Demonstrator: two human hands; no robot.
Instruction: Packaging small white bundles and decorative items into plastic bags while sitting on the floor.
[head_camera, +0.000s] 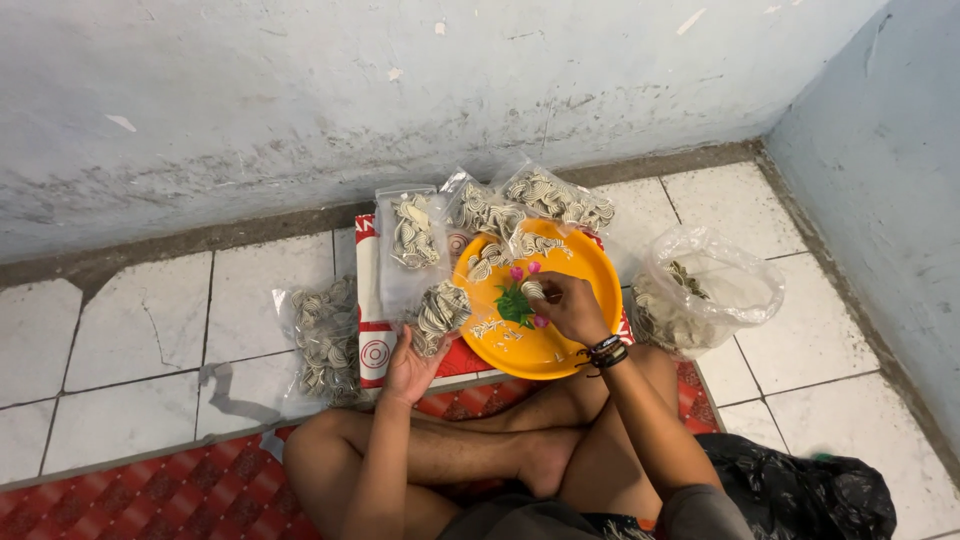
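Two hands, left (408, 368) gripping bag of shells (438, 315), right (570, 305) pinching one, fingertips hidden.

Your right hand (568, 305) pinches a striped piece (532, 289) over the orange tray (590, 262); your left hand (408, 372) holds a filled clear bag (438, 312).

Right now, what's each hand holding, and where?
Left hand cups a clear bag of striped snacks from underneath. Right hand pinches one small striped piece by fingertips over the orange tray.

A red patterned mat (180, 490) lies on white floor tiles (130, 340).
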